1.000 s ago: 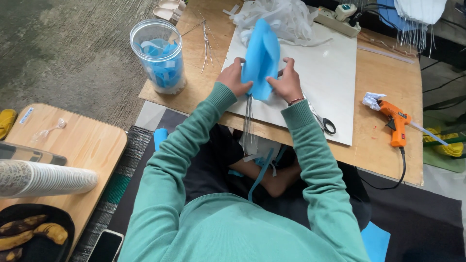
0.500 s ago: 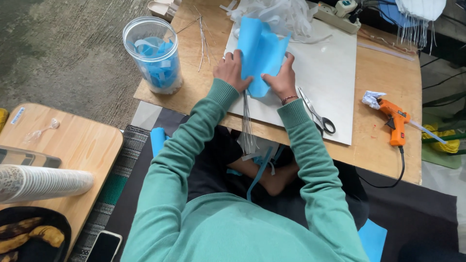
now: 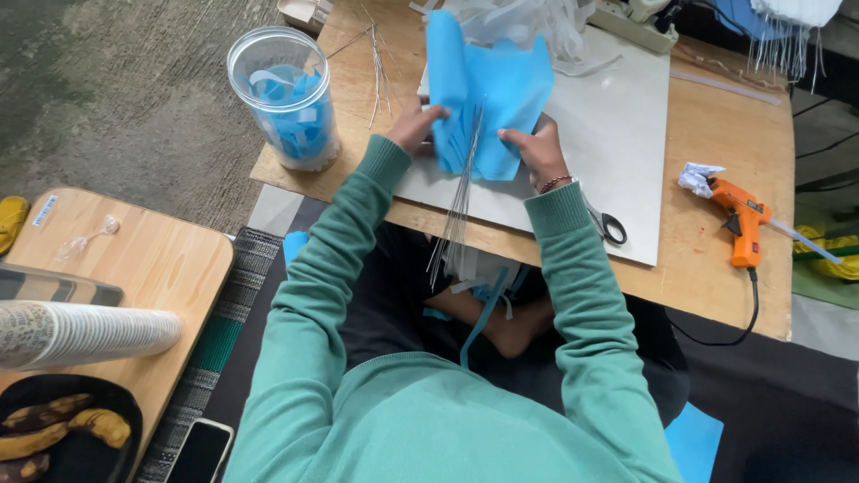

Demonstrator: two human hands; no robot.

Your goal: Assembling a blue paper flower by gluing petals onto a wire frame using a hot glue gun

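A: State the grip of each hand.

B: Left hand [image 3: 414,125] is closed on the left edge of the blue fabric sheet [image 3: 488,89]; right hand [image 3: 535,148] pinches its lower right edge. A bundle of thin wires [image 3: 456,210] runs from the sheet toward 6 o'clock.

A: Location of the sheet?

B: Raised over the white board [image 3: 617,134] on the wooden table [image 3: 716,250]. Clear jar of blue strips [image 3: 286,94] at 9 o'clock; scissors [image 3: 604,224] at 4 o'clock, just beside the right wrist; orange glue gun [image 3: 738,224] at 3 o'clock, well apart.
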